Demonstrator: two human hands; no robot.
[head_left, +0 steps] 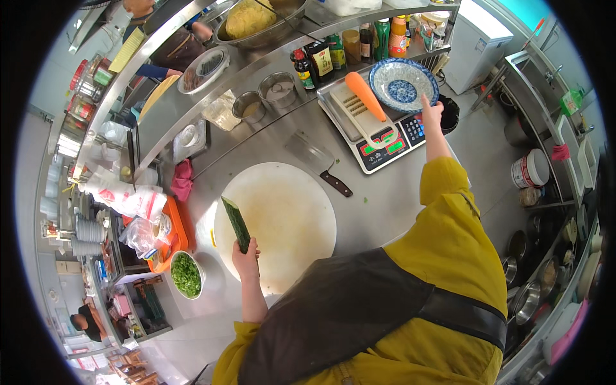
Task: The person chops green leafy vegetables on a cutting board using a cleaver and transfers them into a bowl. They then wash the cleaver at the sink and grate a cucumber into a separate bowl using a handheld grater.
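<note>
In my left hand (247, 260) is a dark green cucumber (236, 224) with a cut end, held over the round white cutting board (288, 216). My right hand (431, 111) grips the rim of a blue-and-white patterned bowl (403, 85) beside the digital scale (380, 159). On the scale lie a peeled carrot (365, 96) and a pale grater (349, 107) with a loop handle. A cleaver (317, 159) rests on the steel counter, just beyond the board, its dark handle pointing towards me.
A bowl of chopped greens (186, 275) and an orange bin (179, 231) stand at the left. Two metal pots (278, 91) and sauce bottles (304, 71) line the counter's back under a steel shelf (231, 57). A person (175, 45) stands behind the shelf.
</note>
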